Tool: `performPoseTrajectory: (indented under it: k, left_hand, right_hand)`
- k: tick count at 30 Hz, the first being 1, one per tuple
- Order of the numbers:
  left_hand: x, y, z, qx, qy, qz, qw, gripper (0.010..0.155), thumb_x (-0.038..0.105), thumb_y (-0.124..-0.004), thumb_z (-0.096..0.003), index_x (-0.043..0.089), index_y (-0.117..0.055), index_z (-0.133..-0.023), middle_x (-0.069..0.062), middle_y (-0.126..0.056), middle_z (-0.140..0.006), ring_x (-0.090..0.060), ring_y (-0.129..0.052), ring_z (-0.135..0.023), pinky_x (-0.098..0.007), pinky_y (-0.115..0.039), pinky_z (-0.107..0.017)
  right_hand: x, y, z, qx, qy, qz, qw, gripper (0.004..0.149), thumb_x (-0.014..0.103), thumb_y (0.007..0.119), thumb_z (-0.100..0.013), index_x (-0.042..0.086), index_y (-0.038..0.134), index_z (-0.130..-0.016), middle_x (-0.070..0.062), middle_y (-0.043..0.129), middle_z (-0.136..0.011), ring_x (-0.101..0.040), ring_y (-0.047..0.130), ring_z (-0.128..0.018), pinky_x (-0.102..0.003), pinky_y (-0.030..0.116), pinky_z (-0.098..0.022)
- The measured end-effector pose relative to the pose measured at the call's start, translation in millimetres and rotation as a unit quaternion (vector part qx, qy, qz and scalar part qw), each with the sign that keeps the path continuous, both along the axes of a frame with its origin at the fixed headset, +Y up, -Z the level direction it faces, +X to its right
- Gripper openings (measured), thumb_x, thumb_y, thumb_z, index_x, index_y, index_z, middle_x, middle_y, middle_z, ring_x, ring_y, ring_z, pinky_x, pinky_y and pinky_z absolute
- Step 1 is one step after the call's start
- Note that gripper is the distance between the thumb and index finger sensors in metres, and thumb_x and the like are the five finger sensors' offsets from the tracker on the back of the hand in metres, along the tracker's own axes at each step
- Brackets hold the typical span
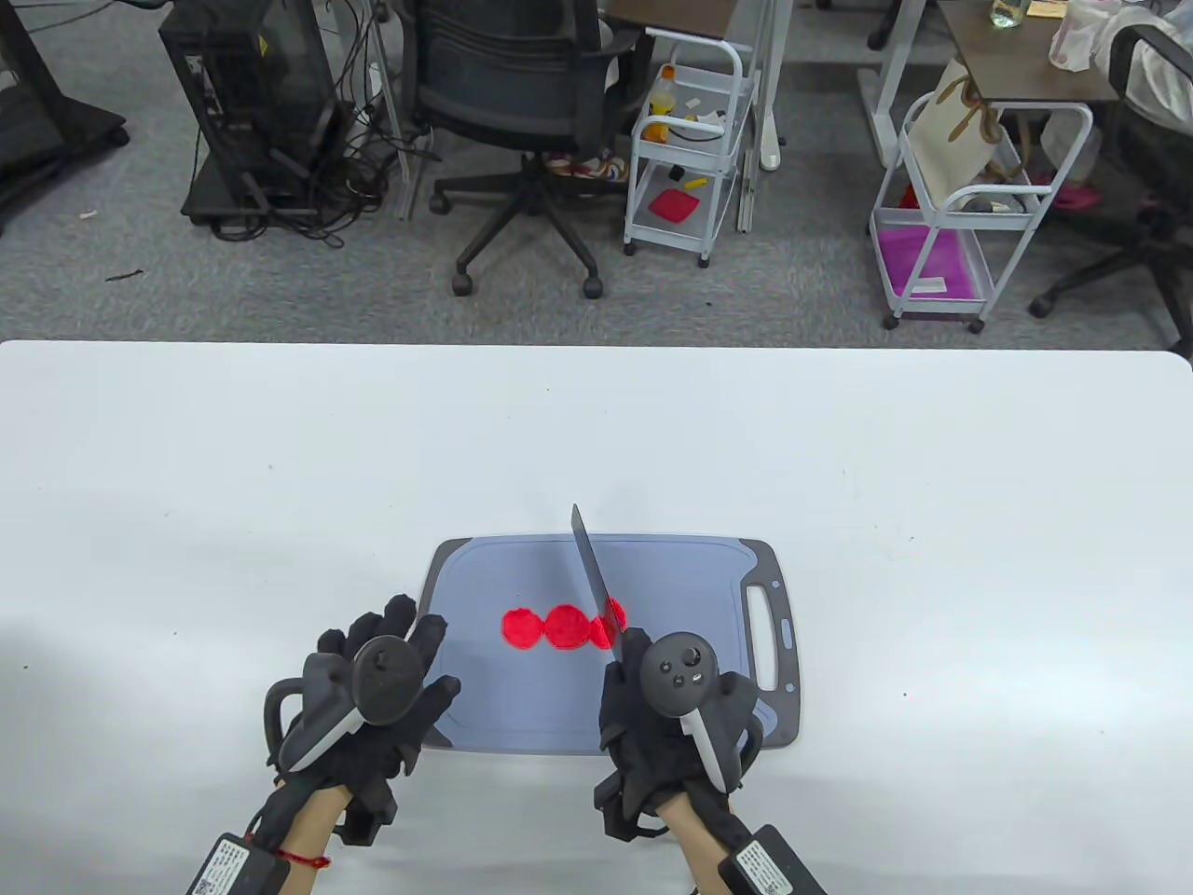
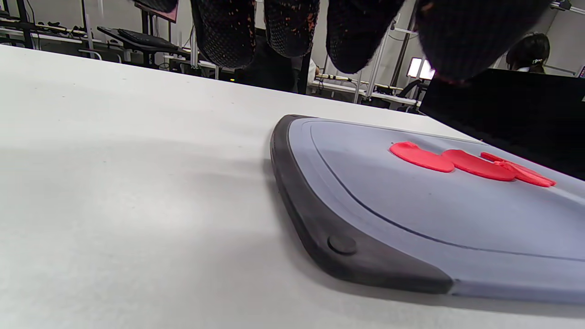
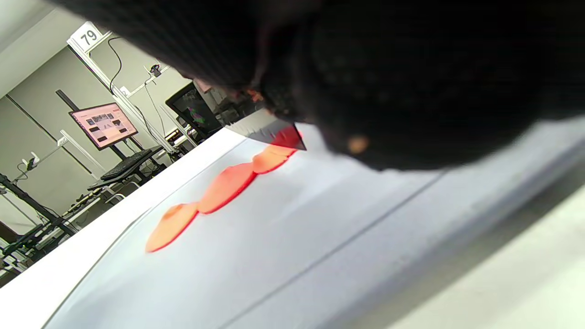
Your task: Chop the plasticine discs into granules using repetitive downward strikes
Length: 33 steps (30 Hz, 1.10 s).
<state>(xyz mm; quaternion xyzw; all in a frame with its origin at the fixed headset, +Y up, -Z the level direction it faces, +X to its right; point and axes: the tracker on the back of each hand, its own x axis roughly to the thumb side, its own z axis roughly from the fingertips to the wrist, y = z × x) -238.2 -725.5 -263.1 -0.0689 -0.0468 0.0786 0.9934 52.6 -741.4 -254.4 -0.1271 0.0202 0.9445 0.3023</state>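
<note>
**Ana:** Table view first: where are the plasticine discs (image 1: 559, 626)?

**Ben:** On the grey cutting board (image 1: 522, 578), just right of its middle. They lie in a short row running from nine o'clock to three o'clock, each touching or overlapping the next.

**Ana:** And the knife (image 1: 594, 575)?

**Ben:** The right hand (image 1: 671, 718) grips its handle, fingers wrapped around it at the board's five o'clock corner. The blade points toward twelve o'clock, tilted up, and crosses the rightmost disc. Whether the edge touches the plasticine I can't tell; in the right wrist view the blade's heel sits right at that disc.

**Ana:** The left hand (image 1: 368, 690)?

**Ben:** Holding nothing. Its fingers are spread, lying over the board's seven o'clock corner, with the back of the hand over the white table (image 1: 186, 485). In the left wrist view the fingertips (image 2: 288, 27) hang above the table, apart from the board's dark rim; I can't tell if the palm presses down.

**Ana:** Are the discs cut yet?

**Ben:** The two toward nine o'clock look whole. The rightmost is partly hidden behind the blade.
</note>
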Motion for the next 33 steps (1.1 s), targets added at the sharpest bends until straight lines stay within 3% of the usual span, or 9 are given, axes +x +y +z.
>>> performPoseTrajectory:
  k: [5, 9, 15, 18, 26, 33]
  left_hand:
    - [-1, -1, 0, -0.001, 0.001, 0.000, 1.000, 0.071, 0.064, -0.067, -0.0446, 0.037, -0.063, -0.111, -0.004, -0.051, -0.128, -0.043, -0.064, -0.111, -0.068, -0.043, -0.076]
    - [-1, -1, 0, -0.006, 0.002, -0.001, 1.000, 0.071, 0.064, -0.066, -0.0446, 0.037, -0.063, -0.111, -0.004, -0.051, -0.128, -0.043, -0.064, -0.111, -0.068, -0.043, -0.076]
    - [-2, 2, 2, 0.000, 0.000, 0.007, 1.000, 0.071, 0.064, -0.067, -0.0446, 0.037, -0.063, -0.111, -0.004, -0.051, -0.128, -0.043, -0.064, -0.111, -0.068, -0.043, -0.076]
    - [-2, 1, 0, -0.004, 0.002, 0.004, 1.000, 0.071, 0.064, -0.067, -0.0447, 0.037, -0.062, -0.111, -0.004, -0.050, -0.128, -0.043, -0.063, -0.112, -0.068, -0.043, -0.076]
    - [-1, 0, 0, -0.004, 0.000, 0.002, 1.000, 0.071, 0.064, -0.067, -0.0447, 0.038, -0.063, -0.111, -0.004, -0.050, -0.128, -0.043, -0.064, -0.112, -0.068, -0.043, -0.076]
    - [-1, -1, 1, -0.009, 0.002, 0.000, 1.000, 0.071, 0.064, -0.066, -0.0447, 0.037, -0.062, -0.111, -0.004, -0.051, -0.128, -0.043, -0.064, -0.111, -0.068, -0.043, -0.076]
  right_hand:
    - [-4, -4, -3, -0.025, 0.009, 0.014, 1.000, 0.049, 0.036, 0.081, -0.049, 0.018, 0.088, -0.094, -0.012, 0.101, -0.060, -0.024, 0.110, -0.008, -0.046, 0.094, -0.003]
    - [-17, -4, -5, -0.008, 0.003, 0.052, 0.999, 0.048, 0.034, 0.082, -0.049, 0.017, 0.090, -0.093, -0.015, 0.102, -0.059, -0.025, 0.110, -0.005, -0.049, 0.095, -0.001]
    - [-13, -15, -17, 0.024, -0.006, 0.014, 1.000, 0.049, 0.036, 0.081, -0.048, 0.020, 0.088, -0.094, -0.011, 0.101, -0.059, -0.023, 0.110, -0.007, -0.046, 0.095, -0.002]
    - [-5, -9, -15, 0.029, -0.005, 0.000, 1.000, 0.049, 0.037, 0.082, -0.048, 0.020, 0.088, -0.093, -0.011, 0.101, -0.059, -0.024, 0.110, -0.007, -0.047, 0.095, -0.002]
    - [-9, -1, -4, -0.016, 0.011, 0.009, 1.000, 0.049, 0.037, 0.081, -0.048, 0.019, 0.088, -0.094, -0.011, 0.101, -0.059, -0.023, 0.110, -0.007, -0.045, 0.095, -0.002]
    - [-24, -5, -15, -0.025, -0.010, 0.038, 0.999, 0.047, 0.035, 0.081, -0.049, 0.020, 0.091, -0.092, -0.013, 0.102, -0.059, -0.024, 0.110, -0.005, -0.048, 0.096, 0.000]
